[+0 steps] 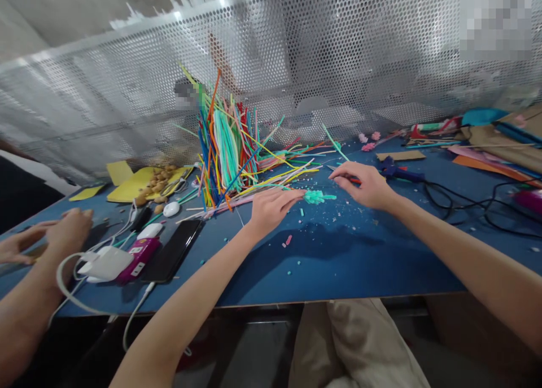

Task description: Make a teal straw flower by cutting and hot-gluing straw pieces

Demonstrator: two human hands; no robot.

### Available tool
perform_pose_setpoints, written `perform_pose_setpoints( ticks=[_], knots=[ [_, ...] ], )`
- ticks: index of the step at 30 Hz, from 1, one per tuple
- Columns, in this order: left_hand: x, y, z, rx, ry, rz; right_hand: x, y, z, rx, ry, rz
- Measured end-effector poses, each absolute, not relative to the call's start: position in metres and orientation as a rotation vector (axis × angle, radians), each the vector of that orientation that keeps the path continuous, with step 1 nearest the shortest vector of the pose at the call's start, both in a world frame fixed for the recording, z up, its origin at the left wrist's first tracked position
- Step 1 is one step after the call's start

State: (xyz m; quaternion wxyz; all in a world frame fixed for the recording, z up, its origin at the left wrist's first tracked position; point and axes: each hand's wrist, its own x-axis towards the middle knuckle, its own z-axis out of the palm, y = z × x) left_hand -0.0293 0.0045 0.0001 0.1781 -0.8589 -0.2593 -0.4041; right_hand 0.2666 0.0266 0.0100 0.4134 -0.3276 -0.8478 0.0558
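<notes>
My left hand (271, 207) reaches forward over the blue table (339, 258), fingers pinched on the stem of a small teal pipe-cleaner piece (317, 196) lying on the surface. My right hand (364, 183) lies to the right of that piece, fingers curled round red-handled scissors (353, 179) whose handle shows under the palm. A tangled pile of colourful pipe cleaners (231, 151) stands just behind my left hand. Small teal and pink clippings are scattered on the table around both hands.
A blue glue gun (400, 171) with a black cord (466, 199) lies right of my right hand. Paper sheets (499, 145) are stacked at far right. A phone (171, 258), charger (108, 264) and yellow sheets (135, 184) sit left. Another person's hands (46, 235) rest at the left edge. A perforated metal screen (339, 55) backs the table.
</notes>
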Motion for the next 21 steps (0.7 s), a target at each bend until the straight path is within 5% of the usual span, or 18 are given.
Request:
perform_pose_setpoints(
  ticks=[21],
  knots=[
    [-0.03,0.006,-0.002,-2.417,-0.754,-1.039,0.248,0.003,0.009,-0.593,-2.227,-0.052]
  ],
)
